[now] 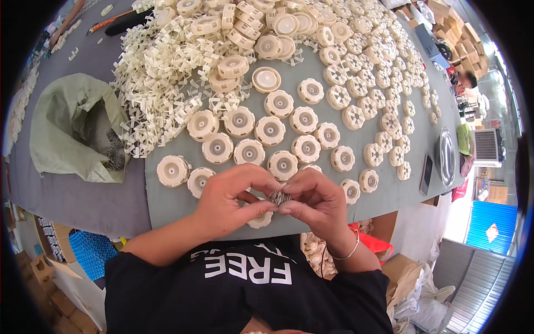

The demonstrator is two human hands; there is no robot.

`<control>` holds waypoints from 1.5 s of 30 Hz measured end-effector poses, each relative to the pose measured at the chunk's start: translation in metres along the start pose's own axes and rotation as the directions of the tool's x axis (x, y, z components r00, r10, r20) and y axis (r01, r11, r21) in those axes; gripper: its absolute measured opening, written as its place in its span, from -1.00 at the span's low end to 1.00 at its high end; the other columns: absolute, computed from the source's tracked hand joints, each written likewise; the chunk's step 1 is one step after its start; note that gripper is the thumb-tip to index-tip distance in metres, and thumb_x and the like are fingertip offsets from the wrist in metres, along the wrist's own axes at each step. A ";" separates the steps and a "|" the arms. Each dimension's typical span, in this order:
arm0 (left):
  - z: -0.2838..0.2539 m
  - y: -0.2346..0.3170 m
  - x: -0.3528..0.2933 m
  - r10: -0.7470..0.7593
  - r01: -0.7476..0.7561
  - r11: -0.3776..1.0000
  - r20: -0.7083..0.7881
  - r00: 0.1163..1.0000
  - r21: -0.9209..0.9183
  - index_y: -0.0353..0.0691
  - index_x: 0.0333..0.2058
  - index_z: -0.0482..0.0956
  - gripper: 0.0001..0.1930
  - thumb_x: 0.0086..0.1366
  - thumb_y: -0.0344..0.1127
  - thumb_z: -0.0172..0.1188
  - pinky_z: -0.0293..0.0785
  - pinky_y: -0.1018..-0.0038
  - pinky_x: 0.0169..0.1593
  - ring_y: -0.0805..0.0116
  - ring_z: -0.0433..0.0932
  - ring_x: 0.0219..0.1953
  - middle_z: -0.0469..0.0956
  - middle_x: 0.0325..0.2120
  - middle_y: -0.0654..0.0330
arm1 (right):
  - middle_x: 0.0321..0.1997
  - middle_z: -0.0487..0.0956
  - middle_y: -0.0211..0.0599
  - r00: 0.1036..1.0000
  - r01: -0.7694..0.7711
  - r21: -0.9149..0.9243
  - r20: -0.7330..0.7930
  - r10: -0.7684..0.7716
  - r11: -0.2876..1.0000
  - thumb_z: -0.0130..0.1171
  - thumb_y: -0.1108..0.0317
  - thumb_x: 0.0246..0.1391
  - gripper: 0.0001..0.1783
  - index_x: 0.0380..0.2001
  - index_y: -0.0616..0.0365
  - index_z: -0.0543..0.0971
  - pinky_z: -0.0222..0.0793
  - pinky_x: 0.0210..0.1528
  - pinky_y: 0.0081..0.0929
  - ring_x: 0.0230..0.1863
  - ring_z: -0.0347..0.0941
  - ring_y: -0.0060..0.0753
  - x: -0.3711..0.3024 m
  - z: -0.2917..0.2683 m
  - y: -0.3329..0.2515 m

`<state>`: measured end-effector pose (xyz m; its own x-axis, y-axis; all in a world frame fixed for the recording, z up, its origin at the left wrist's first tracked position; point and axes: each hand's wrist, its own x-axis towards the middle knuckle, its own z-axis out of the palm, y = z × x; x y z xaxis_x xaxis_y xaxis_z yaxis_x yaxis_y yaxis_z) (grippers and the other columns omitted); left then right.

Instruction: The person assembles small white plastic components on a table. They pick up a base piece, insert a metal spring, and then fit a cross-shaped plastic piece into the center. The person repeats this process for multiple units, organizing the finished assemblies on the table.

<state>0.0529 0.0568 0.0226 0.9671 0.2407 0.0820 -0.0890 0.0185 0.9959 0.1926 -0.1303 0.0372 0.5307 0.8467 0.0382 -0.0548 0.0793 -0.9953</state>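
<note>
My left hand (pixel 239 195) and my right hand (pixel 314 200) meet close to the table's front edge. Between the fingertips of both is a small grey coil spring (pixel 279 197), partly covered by the fingers; whether it is one spring or more I cannot tell. Just beyond the hands, round cream plastic housings (pixel 282 165) lie in loose rows, a grey ring in the middle of each. One cream housing (pixel 259 218) shows partly below the left hand. To the left, an open green sack (pixel 67 128) holds more grey coils (pixel 115 150).
A heap of small cream plastic clips (pixel 161 72) covers the table's far left, with piled housings (pixel 245 28) behind. Slotted cream wheels (pixel 356 117) spread along the right. A phone (pixel 426 174) and a clear oval tray (pixel 446 156) lie at the right edge. Someone sits far right.
</note>
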 end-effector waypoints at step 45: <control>-0.073 -0.028 0.018 -0.378 0.403 0.342 0.269 0.886 -0.849 -0.39 0.06 0.53 -0.66 0.33 -0.46 0.05 0.72 0.45 -0.37 0.39 0.64 -0.37 0.63 -0.13 -0.02 | -0.40 0.64 -0.24 0.989 -0.125 -0.819 -0.056 0.140 0.560 0.23 0.22 0.20 -0.67 -0.06 0.19 0.68 0.49 -0.22 -0.32 -0.36 0.55 -0.35 0.247 -0.069 0.025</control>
<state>0.0557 0.1315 -0.0062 0.9545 -0.0548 -0.2933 0.1577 0.9272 0.3398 0.3810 0.0442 0.0154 0.5640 0.8189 -0.1063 0.5958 -0.4926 -0.6343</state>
